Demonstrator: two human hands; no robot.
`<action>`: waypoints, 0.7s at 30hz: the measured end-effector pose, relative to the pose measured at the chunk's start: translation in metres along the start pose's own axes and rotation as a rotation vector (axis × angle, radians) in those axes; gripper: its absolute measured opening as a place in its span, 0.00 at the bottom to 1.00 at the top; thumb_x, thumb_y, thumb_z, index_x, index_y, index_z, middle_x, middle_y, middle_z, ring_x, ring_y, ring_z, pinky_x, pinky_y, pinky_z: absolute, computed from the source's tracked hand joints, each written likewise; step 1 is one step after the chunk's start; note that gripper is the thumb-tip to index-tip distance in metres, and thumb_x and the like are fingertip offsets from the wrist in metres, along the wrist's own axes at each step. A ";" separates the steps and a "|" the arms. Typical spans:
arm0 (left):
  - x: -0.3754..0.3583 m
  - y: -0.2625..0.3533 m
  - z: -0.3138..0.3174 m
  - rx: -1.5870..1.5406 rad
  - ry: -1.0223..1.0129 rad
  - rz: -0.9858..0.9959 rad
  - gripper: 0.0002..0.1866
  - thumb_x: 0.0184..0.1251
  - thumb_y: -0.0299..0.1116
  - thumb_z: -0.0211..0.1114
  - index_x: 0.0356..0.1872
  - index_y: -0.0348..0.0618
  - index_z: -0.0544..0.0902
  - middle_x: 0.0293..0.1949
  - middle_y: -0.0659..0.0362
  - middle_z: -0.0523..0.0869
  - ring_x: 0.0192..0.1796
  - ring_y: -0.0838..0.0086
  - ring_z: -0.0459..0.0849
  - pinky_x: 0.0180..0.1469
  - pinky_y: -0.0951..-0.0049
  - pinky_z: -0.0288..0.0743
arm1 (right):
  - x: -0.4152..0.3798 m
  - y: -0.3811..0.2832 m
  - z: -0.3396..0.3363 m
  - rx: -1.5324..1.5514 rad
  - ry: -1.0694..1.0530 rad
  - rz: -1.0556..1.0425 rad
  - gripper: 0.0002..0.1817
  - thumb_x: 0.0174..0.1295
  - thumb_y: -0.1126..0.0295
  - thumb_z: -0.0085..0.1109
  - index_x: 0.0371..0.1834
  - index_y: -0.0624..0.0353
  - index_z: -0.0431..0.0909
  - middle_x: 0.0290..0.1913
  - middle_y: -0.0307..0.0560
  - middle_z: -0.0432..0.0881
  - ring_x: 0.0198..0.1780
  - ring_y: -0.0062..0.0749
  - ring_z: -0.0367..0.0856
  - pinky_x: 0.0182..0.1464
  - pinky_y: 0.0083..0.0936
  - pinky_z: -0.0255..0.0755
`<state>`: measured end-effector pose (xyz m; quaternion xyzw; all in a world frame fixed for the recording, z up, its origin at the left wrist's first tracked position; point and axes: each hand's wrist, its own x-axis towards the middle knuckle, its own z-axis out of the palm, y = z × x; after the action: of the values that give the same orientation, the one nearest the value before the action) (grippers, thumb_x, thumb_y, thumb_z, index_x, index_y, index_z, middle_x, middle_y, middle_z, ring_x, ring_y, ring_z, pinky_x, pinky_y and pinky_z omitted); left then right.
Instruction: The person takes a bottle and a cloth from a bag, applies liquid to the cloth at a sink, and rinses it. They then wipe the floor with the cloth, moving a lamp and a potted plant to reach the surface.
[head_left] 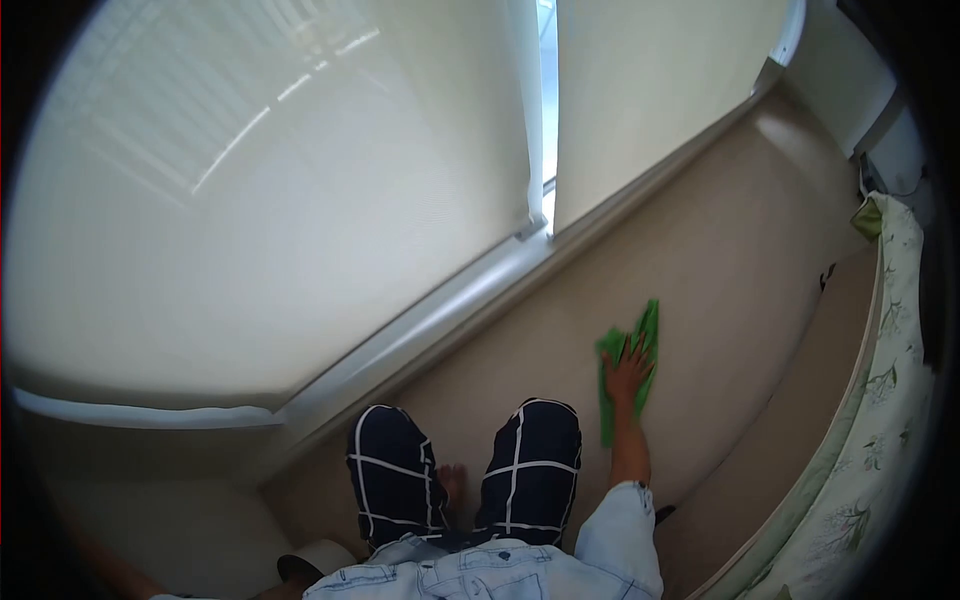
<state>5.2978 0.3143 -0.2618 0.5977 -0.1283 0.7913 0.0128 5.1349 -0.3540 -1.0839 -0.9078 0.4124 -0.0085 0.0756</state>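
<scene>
My right hand [628,375] lies flat with its fingers spread on a green cloth [648,330], pressing it against the beige floor [720,260]. Parts of the cloth stick out past the fingertips and down along both sides of the wrist. Of my left arm only a dim part of the forearm shows at the bottom left edge; the hand itself is out of sight.
My bent knees in dark checked trousers [530,465] are at the bottom centre. Pale blinds [300,220] hang over windows along a metal frame [430,320]. A bed with a floral cover [860,460] stands at the right.
</scene>
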 end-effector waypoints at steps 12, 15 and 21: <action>-0.269 0.030 0.040 0.324 -0.366 0.433 0.25 0.68 0.48 0.52 0.56 0.38 0.68 0.56 0.51 0.68 0.58 0.62 0.66 0.55 0.53 0.65 | -0.111 -0.278 0.142 0.469 0.036 -0.416 0.28 0.60 0.55 0.49 0.62 0.56 0.66 0.63 0.61 0.66 0.64 0.54 0.62 0.68 0.52 0.44; -0.372 0.125 0.037 -0.102 -0.361 0.746 0.12 0.62 0.36 0.59 0.33 0.36 0.77 0.38 0.49 0.81 0.38 0.60 0.80 0.41 0.62 0.76 | -0.216 -0.318 0.115 0.642 -0.228 -0.832 0.24 0.52 0.65 0.54 0.54 0.60 0.72 0.55 0.67 0.71 0.59 0.58 0.68 0.64 0.53 0.54; -0.500 0.269 0.004 -0.625 -0.923 0.463 0.08 0.57 0.18 0.58 0.37 0.37 0.80 0.36 0.53 0.80 0.42 0.57 0.80 0.45 0.60 0.75 | 0.025 -0.126 0.104 0.247 0.159 -0.461 0.21 0.61 0.66 0.45 0.56 0.62 0.70 0.60 0.61 0.69 0.57 0.53 0.69 0.64 0.48 0.54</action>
<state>5.3969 0.1195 -0.7858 0.8038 -0.4738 0.3573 -0.0419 5.2535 -0.2772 -1.1701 -0.9581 0.1955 -0.1470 0.1490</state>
